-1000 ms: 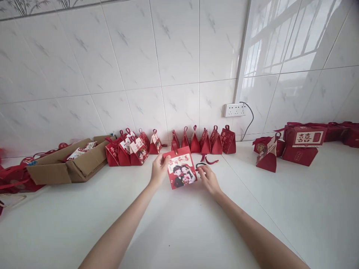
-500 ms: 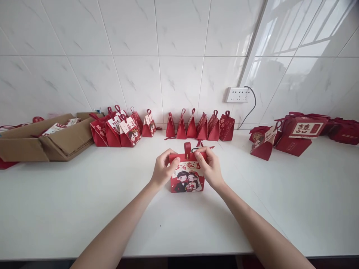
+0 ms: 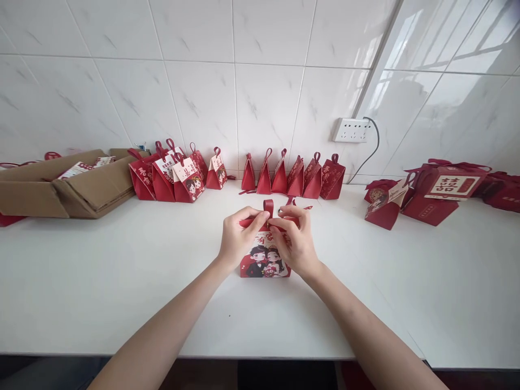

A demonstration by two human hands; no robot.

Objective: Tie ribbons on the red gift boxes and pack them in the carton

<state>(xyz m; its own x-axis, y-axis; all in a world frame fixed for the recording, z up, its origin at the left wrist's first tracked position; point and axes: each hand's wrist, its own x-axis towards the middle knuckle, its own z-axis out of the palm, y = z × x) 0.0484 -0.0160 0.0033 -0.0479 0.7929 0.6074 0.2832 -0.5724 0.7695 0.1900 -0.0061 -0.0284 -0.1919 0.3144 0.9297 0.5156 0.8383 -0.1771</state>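
Note:
A red paper gift box (image 3: 265,264) printed with a cartoon couple stands upright in the middle of the white counter (image 3: 101,281). My left hand (image 3: 238,241) pinches its top edge from the left. My right hand (image 3: 294,241) pinches the top from the right, fingers curled over the flap. A red loop handle (image 3: 268,206) sticks up between my fingertips. Both hands meet at the top centre of the box and hide most of its upper part.
A row of finished red pyramid boxes (image 3: 290,176) lines the tiled wall, with more at the left (image 3: 173,176). A flattened cardboard carton (image 3: 60,187) lies far left. Larger red boxes (image 3: 439,192) sit at the right. A wall socket (image 3: 352,130) with a cable hangs above.
The box went from tilted and held flat to standing upright. My hands moved from its sides to its top and came together at the centre by the loop.

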